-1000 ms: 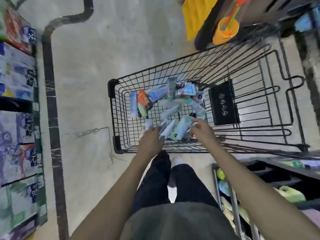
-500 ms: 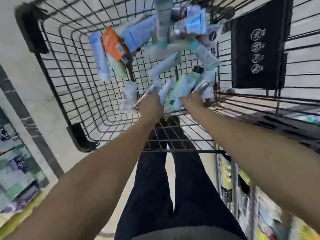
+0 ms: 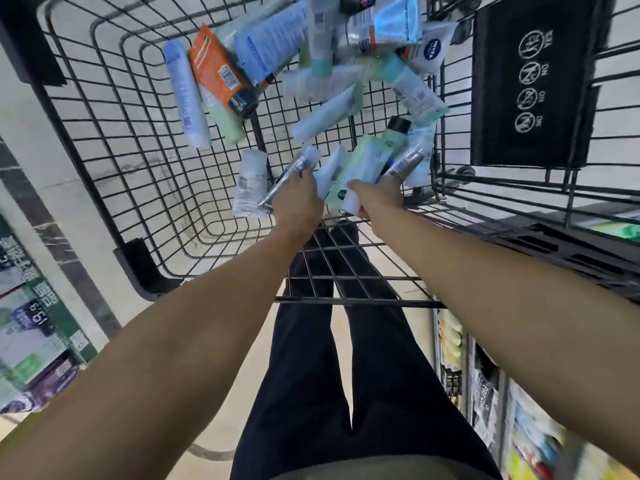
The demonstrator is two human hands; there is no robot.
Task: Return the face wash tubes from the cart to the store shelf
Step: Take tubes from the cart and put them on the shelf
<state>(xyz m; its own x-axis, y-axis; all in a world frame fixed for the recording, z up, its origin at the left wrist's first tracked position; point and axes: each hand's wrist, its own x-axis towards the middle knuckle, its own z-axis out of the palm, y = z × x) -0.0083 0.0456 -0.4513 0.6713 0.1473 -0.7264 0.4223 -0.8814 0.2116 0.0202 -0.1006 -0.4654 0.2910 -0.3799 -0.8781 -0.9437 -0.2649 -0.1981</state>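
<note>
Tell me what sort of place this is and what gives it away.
Most likely a supermarket or drugstore aisle. A black wire shopping cart holds loose face wash tubes, and stocked shelves with price tags line both sides of the floor.

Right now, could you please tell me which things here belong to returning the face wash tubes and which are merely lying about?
Part of the job:
- black wire cart
- silver tube gripped by the left hand
- pale green tube and silver-ended tube gripped by the right hand
- orange tube

Lying about:
- black child-seat flap
</note>
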